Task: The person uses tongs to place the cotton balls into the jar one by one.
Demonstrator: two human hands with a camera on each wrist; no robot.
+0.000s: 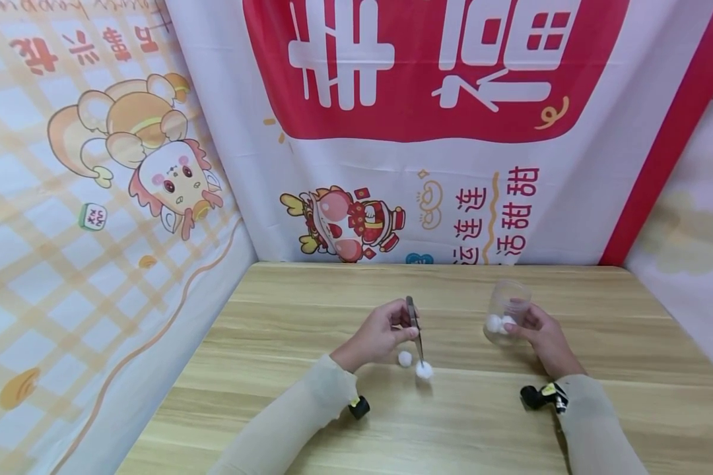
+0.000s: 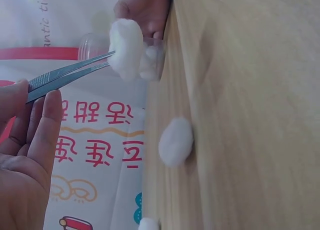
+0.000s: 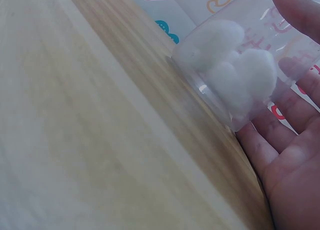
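My left hand [image 1: 384, 331] pinches a pair of metal tweezers [image 1: 414, 324] between thumb and fingers. Their tips grip a white cotton ball [image 2: 126, 49], which hangs above the table in the left wrist view. A second cotton ball [image 1: 405, 359] lies on the wood beside the tweezers, and the left wrist view shows a further white piece [image 2: 149, 224] at its bottom edge. On the right, my right hand [image 1: 541, 336] holds a clear plastic jar [image 1: 509, 300] around its side. Several cotton balls [image 3: 232, 72] rest at the bottom of the jar.
The wood-grain table [image 1: 309, 297] ends at a printed cloth backdrop [image 1: 344, 165] behind. Another patterned cloth [image 1: 95, 264] stands along the left side. Small black devices with straps [image 1: 535, 397] sit at both wrists.
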